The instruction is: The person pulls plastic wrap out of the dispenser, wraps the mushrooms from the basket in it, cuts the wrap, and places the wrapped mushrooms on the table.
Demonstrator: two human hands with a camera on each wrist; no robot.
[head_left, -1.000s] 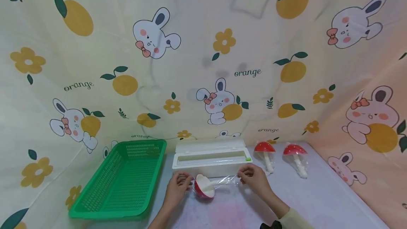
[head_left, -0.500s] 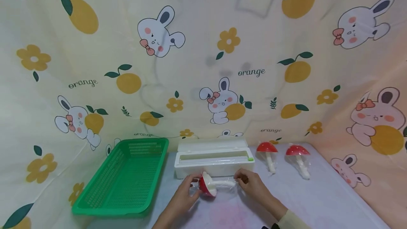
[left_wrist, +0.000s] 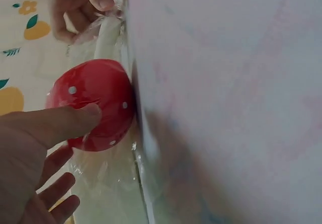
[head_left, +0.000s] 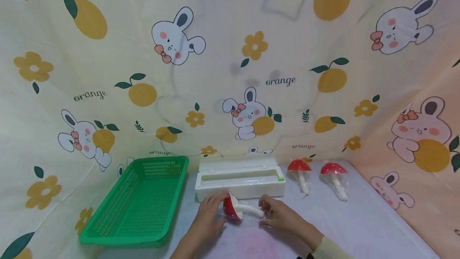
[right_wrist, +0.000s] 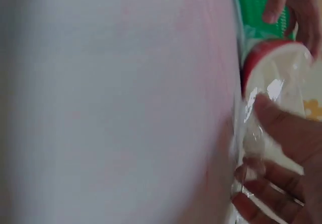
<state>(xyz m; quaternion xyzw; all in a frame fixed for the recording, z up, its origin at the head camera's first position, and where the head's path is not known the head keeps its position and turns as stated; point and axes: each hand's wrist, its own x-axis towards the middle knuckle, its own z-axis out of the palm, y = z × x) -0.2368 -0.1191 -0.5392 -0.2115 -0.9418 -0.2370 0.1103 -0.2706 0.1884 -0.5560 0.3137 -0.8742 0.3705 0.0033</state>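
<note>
A toy mushroom point(head_left: 231, 208) with a white-dotted red cap and white stem lies on its side in clear film, in front of a white cling film dispenser point(head_left: 237, 192). My left hand point(head_left: 206, 217) holds the cap from the left. In the left wrist view its thumb point(left_wrist: 75, 121) presses on the dotted cap point(left_wrist: 110, 90), other fingers spread behind. My right hand point(head_left: 282, 216) is at the stem's end, thumb and fingers curled about the wrapped tip. In the right wrist view shiny film point(right_wrist: 251, 128) lies between its thumb and fingers.
The dispenser's lid point(head_left: 237, 163) stands raised, and a green slider point(head_left: 280, 178) sits at its right end. Two film-wrapped mushrooms point(head_left: 299, 166) point(head_left: 333, 168) lie at the back right. A green plastic basket point(head_left: 172, 207) stands on the left. A printed curtain point(head_left: 215, 71) hangs behind the table.
The left hand has shifted from the film's left end onto the cap. The right hand has drawn in leftward along the stem, and the stretched film is gathered closer to it.
</note>
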